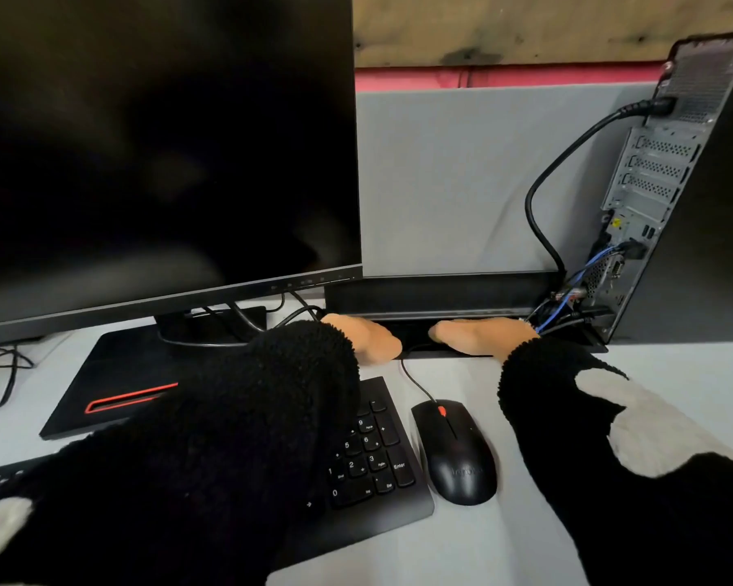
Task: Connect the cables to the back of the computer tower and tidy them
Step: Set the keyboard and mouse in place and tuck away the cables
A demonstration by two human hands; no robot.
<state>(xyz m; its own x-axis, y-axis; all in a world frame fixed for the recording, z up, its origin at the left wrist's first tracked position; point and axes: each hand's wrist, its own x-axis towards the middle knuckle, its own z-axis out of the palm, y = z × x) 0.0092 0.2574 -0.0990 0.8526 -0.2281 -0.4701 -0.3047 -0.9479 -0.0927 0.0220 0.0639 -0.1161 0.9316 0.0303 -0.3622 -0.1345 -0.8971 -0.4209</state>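
The black computer tower (695, 213) stands at the right with its grey rear panel (644, 184) turned toward me. A thick black power cable (536, 196) is plugged in near the panel's top and loops down. A blue cable (597, 264) and several thin black leads (568, 310) hang from the lower ports into a black cable trough (415, 332) at the desk's back edge, its lid (441, 293) raised. My left hand (369, 338) and my right hand (479, 336) both reach into the trough. Their fingertips are hidden, so any hold is unclear.
A large dark monitor (161, 141) on a black stand (115, 374) fills the left. A black keyboard (369, 454) and a wired mouse (455, 450) lie in front of me, the mouse lead running into the trough. A grey partition (449, 175) backs the desk. Loose cables (5, 370) lie far left.
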